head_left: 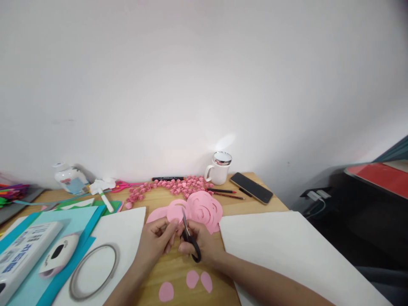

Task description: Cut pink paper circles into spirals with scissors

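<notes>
Right hand closed on scissors, left hand pinching pink paper just beside the blades. Risk of nicking the left fingertips, so near the cut. Possible also to tear the thin paper if pulled sideways.

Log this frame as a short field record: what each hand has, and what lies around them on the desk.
right hand: holds black-handled scissors, blades pointing up into pink paper
left hand: pinches a pink paper piece at the blades
cut pieces: three pink petals on the wooden desk, near the wrists
behind hands: spiral-cut pink circles, a row of small pink paper rolls
far edge: white mug, phone, two pencils
left side: white sheet bearing a ring
</notes>
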Tool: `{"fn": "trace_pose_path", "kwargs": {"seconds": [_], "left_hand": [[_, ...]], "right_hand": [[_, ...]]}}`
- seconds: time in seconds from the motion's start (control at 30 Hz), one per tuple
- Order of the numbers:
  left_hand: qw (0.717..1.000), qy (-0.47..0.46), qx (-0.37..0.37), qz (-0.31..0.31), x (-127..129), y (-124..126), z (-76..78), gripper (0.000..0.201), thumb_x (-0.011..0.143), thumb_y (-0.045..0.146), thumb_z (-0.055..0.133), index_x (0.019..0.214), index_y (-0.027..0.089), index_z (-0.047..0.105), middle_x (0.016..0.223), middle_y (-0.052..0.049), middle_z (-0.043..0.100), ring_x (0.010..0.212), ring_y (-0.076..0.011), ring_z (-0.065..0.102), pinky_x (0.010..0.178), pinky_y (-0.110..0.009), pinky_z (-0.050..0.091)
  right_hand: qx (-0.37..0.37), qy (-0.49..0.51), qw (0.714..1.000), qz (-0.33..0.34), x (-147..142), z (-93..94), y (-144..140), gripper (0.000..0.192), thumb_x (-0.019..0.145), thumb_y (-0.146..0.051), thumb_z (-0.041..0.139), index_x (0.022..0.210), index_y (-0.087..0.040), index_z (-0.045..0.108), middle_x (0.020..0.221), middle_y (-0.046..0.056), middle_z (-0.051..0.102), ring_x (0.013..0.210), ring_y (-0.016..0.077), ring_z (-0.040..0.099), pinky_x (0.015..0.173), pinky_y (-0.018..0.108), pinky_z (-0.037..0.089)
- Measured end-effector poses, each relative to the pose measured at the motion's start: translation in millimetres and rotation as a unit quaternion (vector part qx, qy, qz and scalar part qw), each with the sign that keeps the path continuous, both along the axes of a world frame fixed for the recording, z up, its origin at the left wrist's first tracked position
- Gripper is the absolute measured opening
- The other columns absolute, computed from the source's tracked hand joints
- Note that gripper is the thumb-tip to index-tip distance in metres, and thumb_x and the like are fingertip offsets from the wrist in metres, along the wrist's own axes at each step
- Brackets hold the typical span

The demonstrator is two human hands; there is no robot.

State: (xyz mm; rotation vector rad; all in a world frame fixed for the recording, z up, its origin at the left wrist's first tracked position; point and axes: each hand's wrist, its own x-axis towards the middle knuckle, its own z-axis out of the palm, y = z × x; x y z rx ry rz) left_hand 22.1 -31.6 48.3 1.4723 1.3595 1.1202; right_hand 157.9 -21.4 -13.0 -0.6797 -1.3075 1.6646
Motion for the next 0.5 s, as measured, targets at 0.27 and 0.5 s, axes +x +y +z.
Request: {"fn": "trace_pose_path", "kwargs": {"seconds": [0.27,0.5], "left_hand": [[1.0,0.018,0.008,-0.014,-8,7,-8.7,0.043,0.074,0.047,0.054,0.044,0.018,0.045,0.031,0.006,0.041,0.027,-0.0054,0.035,0.033,-0.017,0.027],[1.0,0.005,0.015,0.01,-9,7,-6.6,0.042,0.076,0.046,0.053,0.046,0.017,0.046,0.036,0.006,0.043,0.028,-0.005,0.036,0.032,-0.017,0.027]], "right_hand": [[-0.009,-0.022,1.0,-0.001,2,0.5,0,0.043,0.053,-0.042,0.079,0.076,-0.017,0.052,0.049,-0.009,0.048,0.038,0.0057,0.041,0.037,0.017,0.029],[-0.022,-0.023,0.999,0.001,1,-0.7,-1,0.038,0.056,-0.036,0.077,0.077,-0.016,0.052,0.047,-0.008,0.051,0.036,0.006,0.042,0.035,0.017,0.03]]}}
